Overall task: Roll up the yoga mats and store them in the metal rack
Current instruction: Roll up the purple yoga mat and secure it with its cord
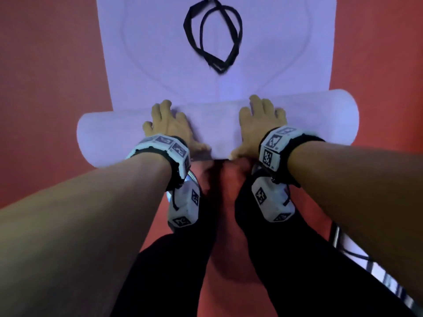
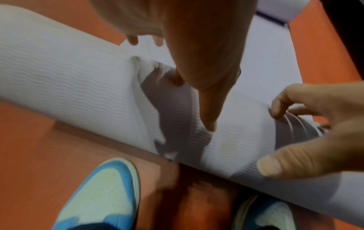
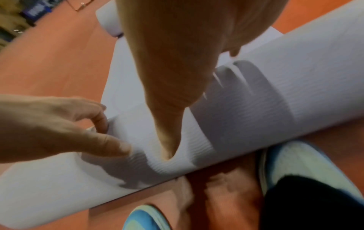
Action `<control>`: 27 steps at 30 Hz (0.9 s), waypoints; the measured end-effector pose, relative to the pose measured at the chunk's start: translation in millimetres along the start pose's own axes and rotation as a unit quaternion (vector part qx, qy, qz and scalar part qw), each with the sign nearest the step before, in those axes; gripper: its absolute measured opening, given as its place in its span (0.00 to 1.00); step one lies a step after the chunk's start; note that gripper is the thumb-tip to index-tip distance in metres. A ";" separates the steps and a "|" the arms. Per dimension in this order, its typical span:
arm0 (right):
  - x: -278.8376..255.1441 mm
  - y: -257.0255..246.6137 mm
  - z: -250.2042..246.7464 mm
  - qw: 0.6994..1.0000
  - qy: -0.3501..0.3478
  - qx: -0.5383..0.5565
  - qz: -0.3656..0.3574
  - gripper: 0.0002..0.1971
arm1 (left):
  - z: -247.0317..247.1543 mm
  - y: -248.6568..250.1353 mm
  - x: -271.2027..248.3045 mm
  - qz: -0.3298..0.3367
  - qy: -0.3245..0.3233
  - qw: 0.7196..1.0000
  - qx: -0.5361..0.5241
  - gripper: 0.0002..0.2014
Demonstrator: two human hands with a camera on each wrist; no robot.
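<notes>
- Pressing down on a partly rolled pale lilac yoga mat, both of the person's hands sit side by side on top of the roll, near its middle.
- The left hand lies over the roll with fingers spread and bent over the far curve; its thumb points inward along the near side. The fingertips dent the soft foam.
- The right hand mirrors it just to the right, fingers draped over the top and the thumb pressing the near edge. The two thumbs sit close together but do not touch.
- Neither hand wraps fully round the roll; each is a wide, spread hold pushing on the surface.
- Beyond the fingertips, the unrolled part of the mat stretches flat away across an orange-red floor.
- Farther out on that flat part, well apart from the hands, lies a loose black strap in tangled loops.
- Below the wrists, on the near side of the roll, the person's feet stand in blue and pale shoes, close to the roll's edge.
- Each wrist carries a white band with black square markers.
- In the wrist views, another pale roll lies at the far end of the mat.
</notes>
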State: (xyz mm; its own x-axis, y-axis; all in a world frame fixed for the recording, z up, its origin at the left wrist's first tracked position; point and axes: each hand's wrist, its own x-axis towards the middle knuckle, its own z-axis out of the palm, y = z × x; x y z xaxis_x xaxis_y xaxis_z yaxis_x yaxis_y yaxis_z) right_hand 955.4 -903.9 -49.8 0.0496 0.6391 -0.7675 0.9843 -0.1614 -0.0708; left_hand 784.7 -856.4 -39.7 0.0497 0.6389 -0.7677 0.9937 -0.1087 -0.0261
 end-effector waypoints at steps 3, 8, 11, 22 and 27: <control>-19.7 2.4 15.9 1.000 -0.004 0.014 0.010 0.55 | 13.1 -6.2 -17.0 0.017 -0.031 0.999 -0.036 0.50; -47.6 -1.7 41.3 0.999 -0.051 -0.005 0.008 0.48 | 43.0 -16.7 -57.6 -0.003 -0.043 0.999 -0.009 0.43; -62.1 -1.4 68.7 0.997 -0.064 0.042 0.008 0.54 | 64.4 -21.1 -74.9 -0.006 -0.064 0.995 -0.074 0.45; -152.9 -2.5 242.3 0.994 -0.091 0.035 0.056 0.45 | 229.6 -55.2 -145.6 0.021 -0.099 0.995 0.012 0.39; -162.6 -25.0 294.2 0.996 -0.016 0.047 0.078 0.50 | 304.8 -74.0 -158.2 0.068 0.040 0.996 -0.034 0.40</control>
State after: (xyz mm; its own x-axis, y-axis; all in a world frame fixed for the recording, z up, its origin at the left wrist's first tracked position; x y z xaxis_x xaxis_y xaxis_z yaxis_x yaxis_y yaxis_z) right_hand 872.9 -1225.0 -110.7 0.1926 0.5762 -0.7943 0.9448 -0.3276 -0.0086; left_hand 672.8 -1181.5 -111.5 0.1891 0.6805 -0.7079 0.9817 -0.1475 0.1204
